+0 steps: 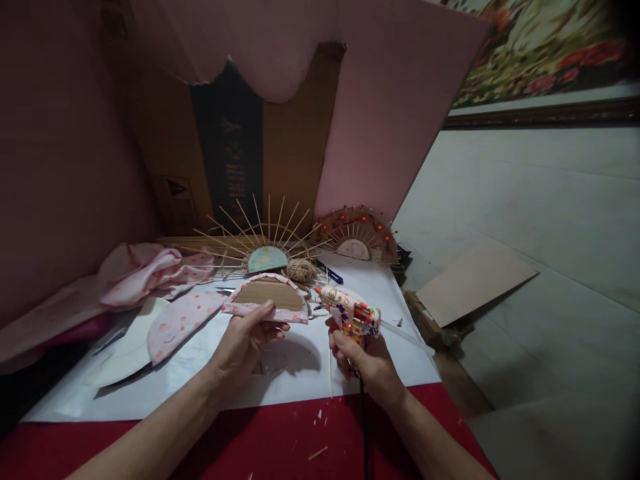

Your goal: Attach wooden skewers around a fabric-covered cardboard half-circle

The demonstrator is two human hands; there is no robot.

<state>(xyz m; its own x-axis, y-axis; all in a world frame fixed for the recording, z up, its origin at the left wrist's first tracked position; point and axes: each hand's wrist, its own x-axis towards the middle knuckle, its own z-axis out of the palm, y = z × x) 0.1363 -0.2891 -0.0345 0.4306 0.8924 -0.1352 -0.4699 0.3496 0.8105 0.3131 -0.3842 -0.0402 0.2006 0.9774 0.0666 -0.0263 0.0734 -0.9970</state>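
Observation:
My left hand (255,333) pinches the straight lower edge of a cardboard half-circle (267,293), its rim wrapped in pink spotted cloth and its bare brown side towards me. In my right hand (363,357) is a glue gun (353,312) with a colourful pattern, fingers wrapped round its handle. Its orange tip points left, close to the half-circle's right side; whether they touch I cannot tell. A clear glue stick (407,337) juts from the gun's back, and a black cord hangs below. Beyond lies a ball of twine (301,269).
A spotted cloth half-circle (185,323) and crumpled pink cloth (150,270) lie at left. Behind stand a half-circle with radiating sticks (269,259) and a brown fan-shaped piece with red dots (383,230). A blue cutter (333,274) rests on the white sheet (400,363).

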